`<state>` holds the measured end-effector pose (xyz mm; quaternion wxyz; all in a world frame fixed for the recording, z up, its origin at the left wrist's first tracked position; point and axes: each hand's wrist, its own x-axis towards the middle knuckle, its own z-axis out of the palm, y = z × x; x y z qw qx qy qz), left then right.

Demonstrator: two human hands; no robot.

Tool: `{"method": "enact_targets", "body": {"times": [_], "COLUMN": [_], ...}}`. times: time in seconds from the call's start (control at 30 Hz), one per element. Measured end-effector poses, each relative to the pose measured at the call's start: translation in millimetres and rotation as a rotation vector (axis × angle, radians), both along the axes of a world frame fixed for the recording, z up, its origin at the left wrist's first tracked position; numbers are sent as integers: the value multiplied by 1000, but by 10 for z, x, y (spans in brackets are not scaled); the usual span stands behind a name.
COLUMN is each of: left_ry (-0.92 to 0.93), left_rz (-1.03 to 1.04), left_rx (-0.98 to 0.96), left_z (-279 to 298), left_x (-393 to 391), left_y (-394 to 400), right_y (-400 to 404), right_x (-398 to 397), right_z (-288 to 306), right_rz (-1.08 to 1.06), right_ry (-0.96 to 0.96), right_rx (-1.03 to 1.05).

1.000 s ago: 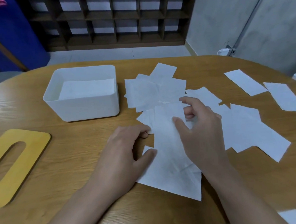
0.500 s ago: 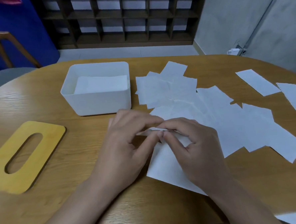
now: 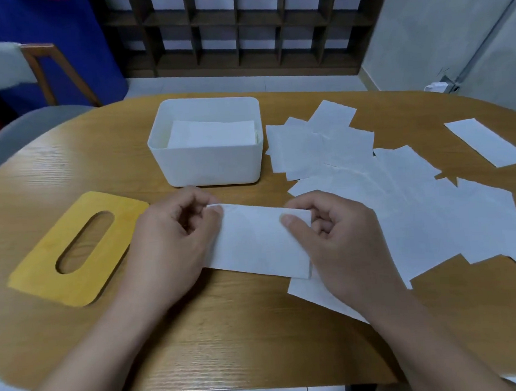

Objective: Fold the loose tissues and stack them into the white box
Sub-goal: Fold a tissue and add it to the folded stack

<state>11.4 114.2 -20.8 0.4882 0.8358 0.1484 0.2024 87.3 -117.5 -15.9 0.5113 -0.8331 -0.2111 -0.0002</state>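
A folded white tissue [image 3: 261, 240] is stretched between both hands just above the table, in front of the white box [image 3: 209, 163]. My left hand [image 3: 169, 243] pinches its left top corner. My right hand [image 3: 341, 244] pinches its right top corner with thumb on top. Folded tissues [image 3: 213, 134] lie stacked inside the box. Several loose tissues [image 3: 370, 170] are spread overlapping on the table to the right of the box and under my right hand.
A yellow wooden lid with an oval slot [image 3: 78, 248] lies flat at the left. Two separate tissues [image 3: 486, 142] lie at the far right. A grey chair [image 3: 20, 131] stands beyond the table's left edge, and a dark shelf unit [image 3: 240, 27] lines the back wall.
The flat tissue has been folded in half and lifted. Both hands moved apart to its two top corners, and the folded tissue now sits left of the loose pile.
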Motion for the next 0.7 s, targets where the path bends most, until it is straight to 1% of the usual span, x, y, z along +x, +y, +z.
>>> {"method": "enact_targets", "body": {"times": [0.1, 0.2, 0.3, 0.43, 0.5, 0.57, 0.63, 0.7], "left_ry": [85, 159, 173, 181, 174, 137, 84, 31], "left_rz": [54, 76, 62, 62, 86, 78, 38, -21], "left_rx": [166, 377, 494, 571, 629, 646, 593, 516], "left_z": [-45, -52, -55, -103, -118, -99, -65, -12], "left_x": [-80, -125, -128, -122, -108, -94, -88, -72], "left_y": [133, 194, 196, 198, 204, 186, 134, 31], "right_y": [80, 108, 84, -2, -89, -185, -237, -255], "right_x": [-34, -40, -16, -20, -21, -38, -83, -120], "right_z": [-88, -145, -160, -82, -9, 60, 104, 113], "right_rz": [27, 53, 49, 70, 87, 130, 185, 210], "right_ry": [-54, -172, -203, -183, -178, -142, -120, -117], "right_rx": [-63, -239, -270, -227, -319, -482, -621, -640]}}
